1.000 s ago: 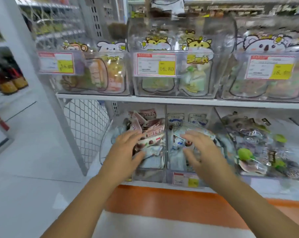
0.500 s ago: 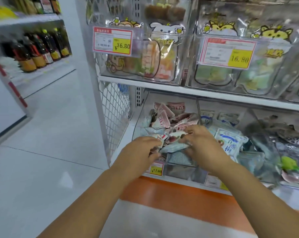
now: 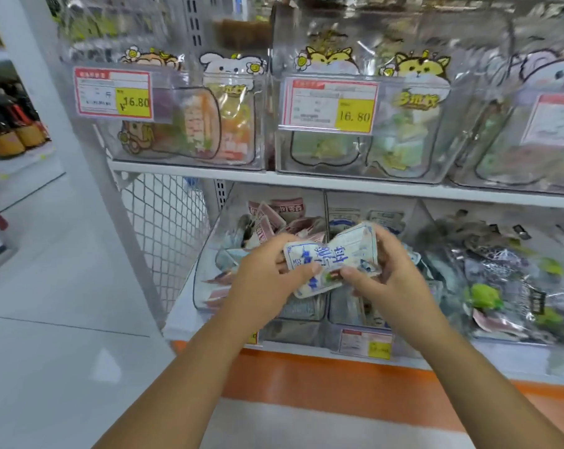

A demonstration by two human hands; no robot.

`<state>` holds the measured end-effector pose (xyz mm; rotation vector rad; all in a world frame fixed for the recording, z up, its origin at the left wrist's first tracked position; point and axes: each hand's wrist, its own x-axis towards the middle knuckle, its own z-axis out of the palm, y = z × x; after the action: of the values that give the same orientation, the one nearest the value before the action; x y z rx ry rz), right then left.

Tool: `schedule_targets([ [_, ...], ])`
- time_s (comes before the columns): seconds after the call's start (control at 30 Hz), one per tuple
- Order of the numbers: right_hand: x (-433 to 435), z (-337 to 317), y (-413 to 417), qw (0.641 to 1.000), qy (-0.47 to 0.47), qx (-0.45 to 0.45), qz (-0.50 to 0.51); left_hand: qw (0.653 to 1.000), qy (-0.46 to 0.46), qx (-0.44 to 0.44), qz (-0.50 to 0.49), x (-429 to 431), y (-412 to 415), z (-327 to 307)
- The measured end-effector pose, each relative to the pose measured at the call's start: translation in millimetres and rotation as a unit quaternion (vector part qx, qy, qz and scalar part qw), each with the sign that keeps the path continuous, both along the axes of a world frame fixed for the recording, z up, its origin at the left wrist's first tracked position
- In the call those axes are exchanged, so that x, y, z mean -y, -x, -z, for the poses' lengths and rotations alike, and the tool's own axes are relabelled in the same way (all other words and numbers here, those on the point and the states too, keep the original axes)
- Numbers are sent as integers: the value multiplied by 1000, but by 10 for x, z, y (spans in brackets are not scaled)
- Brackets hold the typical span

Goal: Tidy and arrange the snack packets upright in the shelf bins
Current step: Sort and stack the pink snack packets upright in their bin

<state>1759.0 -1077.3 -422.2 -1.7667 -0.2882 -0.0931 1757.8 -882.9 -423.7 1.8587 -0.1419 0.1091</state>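
Now, your left hand (image 3: pixel 267 270) and right hand (image 3: pixel 391 273) pinch the packets (image 3: pixel 334 256); square them, then stand them in the bin (image 3: pixel 348 315) beneath.

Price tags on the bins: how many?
5 price tags: upper left, upper middle, upper right edge, lower middle, and one mostly hidden behind the left forearm. Others may be hidden.

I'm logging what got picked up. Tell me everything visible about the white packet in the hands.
The white packet is a soft pouch, glossy like plastic film, with blue characters and a green and red patch near its lower edge. It is crumpled and tilted, face to the camera, held above the lower shelf bins. The left hand pinches its left end, the right hand its right end. Possibly two packets together.
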Motion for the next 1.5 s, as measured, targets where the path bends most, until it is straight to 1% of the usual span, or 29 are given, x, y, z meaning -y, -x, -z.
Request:
schedule_targets([
  [0.07, 172, 1, -4, 999, 20, 10, 34, 1000, 14, 21, 2, 142, -40, -2],
  [0.1, 246, -8, -8, 997, 20, 21, 70, 999, -2, 38, -7, 186, -61, 16],
  [0.17, 400, 14, -59, 985, 58, 43, 156, 995, -76, 64, -20, 214, -97, 78],
  [0.2, 460, 28, -100, 977, 104, 48, 180, 989, -128, 73, -25, 198, -108, 103],
  [0.23, 509, 50, -155, 966, 177, 39, 186, 980, -177, 82, -29, 170, -106, 114],
  [0.3, 570, 153, -256, 922, 346, -28, 174, 967, -232, 97, -38, 70, -89, 115],
  [0.33, 554, 183, -290, 894, 409, -40, 176, 963, -245, 102, -41, -2, -87, 111],
  [0.37, 519, 200, -316, 876, 442, -11, 193, 961, -254, 103, -45, -92, -82, 104],
  [0.4, 454, 184, -320, 867, 452, 49, 205, 959, -262, 100, -52, -187, -72, 96],
  [0.43, 355, 139, -295, 871, 435, 114, 199, 957, -268, 95, -60, -287, -62, 88],
  [0.5, 94, 61, -203, 896, 371, 212, 121, 954, -279, 87, -73, -480, -30, 83],
  [0.53, -53, 51, -144, 903, 355, 233, 64, 952, -284, 82, -75, -563, -9, 89],
  [0.57, -210, 71, -82, 904, 359, 234, 2, 951, -291, 76, -73, -633, 21, 98],
  [0.6, -353, 132, -32, 897, 376, 227, -58, 949, -298, 72, -67, -694, 54, 112],
  [0.63, -473, 212, -10, 884, 401, 215, -108, 949, -304, 67, -57, -743, 95, 130],
  [0.67, -574, 294, -15, 861, 443, 211, -133, 949, -307, 61, -46, -784, 143, 148],
  [0.73, -674, 444, -97, 790, 545, 249, -131, 949, -311, 45, -23, -845, 248, 179],
  [0.77, -703, 470, -150, 753, 597, 247, -128, 947, -318, 38, -12, -870, 289, 192],
  [0.83, -767, 452, -246, 713, 656, 194, -151, 941, -337, 26, 11, -912, 354, 221],
  [0.93, -867, 287, -401, 698, 679, 98, -204, 937, -346, 6, 36, -947, 412, 243],
  [1.03, -990, 94, -604, 666, 702, 6, -253, 938, -345, -2, 39, -947, 438, 248],
  [1.1, -1030, 63, -668, 633, 731, -11, -256, 938, -345, -4, 38, -939, 436, 245],
  [1.13, -1032, 70, -669, 620, 744, -1, -249, 938, -345, -6, 37, -937, 432, 247],
  [1.17, -1020, 90, -660, 618, 749, 17, -238, 938, -345, -7, 38, -937, 424, 255],
  [1.2, -995, 91, -640, 631, 742, 38, -225, 937, -346, -5, 37, -938, 416, 265],
  [1.23, -964, 65, -604, 660, 719, 60, -209, 938, -346, -1, 35, -936, 406, 273],
  [1.33, -837, -65, -428, 767, 611, 70, -183, 939, -343, 10, 24, -918, 380, 312],
  [1.43, -665, -155, -185, 879, 456, 54, -130, 941, -336, 31, 2, -862, 355, 354],
  [1.5, -538, -218, -35, 941, 327, 39, -74, 924, -371, 74, -47, -790, 335, 317],
])
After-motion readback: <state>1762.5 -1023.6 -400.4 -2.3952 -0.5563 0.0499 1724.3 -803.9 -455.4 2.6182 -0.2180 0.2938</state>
